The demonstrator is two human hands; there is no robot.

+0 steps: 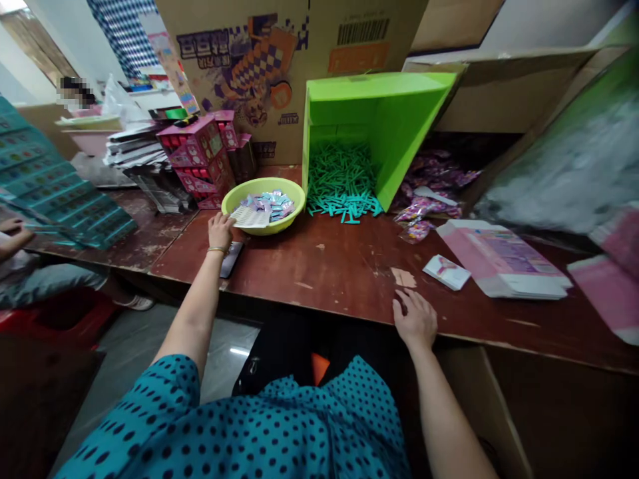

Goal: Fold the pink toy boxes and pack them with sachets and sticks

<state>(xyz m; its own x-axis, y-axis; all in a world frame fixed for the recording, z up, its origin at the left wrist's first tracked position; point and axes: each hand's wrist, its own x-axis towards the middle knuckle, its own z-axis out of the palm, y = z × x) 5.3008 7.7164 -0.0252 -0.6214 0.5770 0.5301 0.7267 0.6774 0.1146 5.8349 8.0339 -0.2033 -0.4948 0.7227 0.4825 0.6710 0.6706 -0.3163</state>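
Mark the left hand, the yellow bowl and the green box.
Left hand [220,233]: head view, back of the hand.
Yellow bowl [262,185]: head view, inner back wall.
Green box [398,136]: head view, inner right wall.

A white printed sheet [251,217] overlaps the round yellow bowl [263,185] at its near-left rim; pastel packets [281,205] lie inside.

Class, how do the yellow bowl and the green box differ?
The yellow bowl is smaller and round; the green box is larger and flat-walled. The bowl opens upward; the box opens toward the camera. The bowl holds small packets; the box, green pieces. Both stand on the table.
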